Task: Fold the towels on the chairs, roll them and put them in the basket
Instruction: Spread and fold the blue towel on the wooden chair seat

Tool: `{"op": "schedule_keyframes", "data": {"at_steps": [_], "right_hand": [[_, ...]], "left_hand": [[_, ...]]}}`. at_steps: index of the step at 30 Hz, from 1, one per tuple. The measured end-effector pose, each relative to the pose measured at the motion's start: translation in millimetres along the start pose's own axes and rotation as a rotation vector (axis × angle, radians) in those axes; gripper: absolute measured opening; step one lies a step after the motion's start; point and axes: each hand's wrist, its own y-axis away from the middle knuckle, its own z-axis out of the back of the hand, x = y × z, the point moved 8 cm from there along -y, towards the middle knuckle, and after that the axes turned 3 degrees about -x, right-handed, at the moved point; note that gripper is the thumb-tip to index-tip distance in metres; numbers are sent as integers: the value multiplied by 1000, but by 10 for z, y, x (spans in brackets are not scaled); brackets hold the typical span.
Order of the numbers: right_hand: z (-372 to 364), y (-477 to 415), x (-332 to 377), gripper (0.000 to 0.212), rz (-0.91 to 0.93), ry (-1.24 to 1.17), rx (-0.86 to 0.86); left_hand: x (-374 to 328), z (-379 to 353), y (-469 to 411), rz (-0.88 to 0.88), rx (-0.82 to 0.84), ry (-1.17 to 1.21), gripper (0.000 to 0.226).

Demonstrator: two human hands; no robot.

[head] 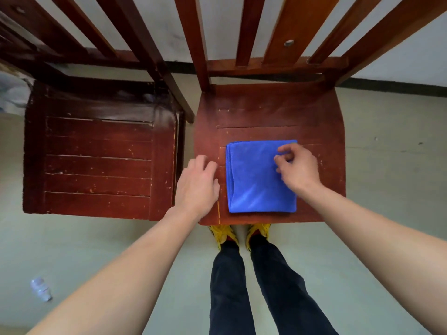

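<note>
A blue towel (256,180), folded into a flat rectangle, lies on the seat of the right wooden chair (268,110), near its front edge. My right hand (296,169) hovers over the towel's right side with fingers curled; I cannot tell whether it pinches the cloth. Just left of the towel, my left hand (197,187) rests over the seat's left edge with fingers apart and nothing in it. The left wooden chair (96,160) has a bare seat. No basket is in view.
The two chairs stand side by side against a pale wall, backrest slats rising behind the seats. My legs and yellow shoes (223,234) are at the right chair's front edge. A plastic bottle (41,288) lies on the floor at the lower left.
</note>
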Motion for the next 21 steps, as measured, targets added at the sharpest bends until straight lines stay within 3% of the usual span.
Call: {"op": "schedule_keyframes", "data": {"at_steps": [3, 5, 9, 14, 16, 19, 21], "right_hand": [[52, -207, -48, 15, -128, -192, 63], [-16, -336, -59, 20, -207, -308, 155], [18, -513, -211, 31, -324, -431, 164], [399, -336, -267, 16, -50, -146, -113], [292, -53, -373, 10, -42, -233, -16], [-106, 433, -674, 9, -210, -299, 313], [-197, 587, -921, 10, -324, -271, 397]], "left_hand": [[-433, -154, -155, -226, 42, -80, 46], [-567, -400, -233, -318, 159, -210, 71], [-373, -700, -365, -277, 339, -366, 112], [-333, -748, -331, -275, 360, -373, 121], [-346, -746, -340, -264, 353, -372, 122], [-339, -748, -342, -260, 349, -387, 123], [-336, -756, -338, -260, 347, -386, 123]]}}
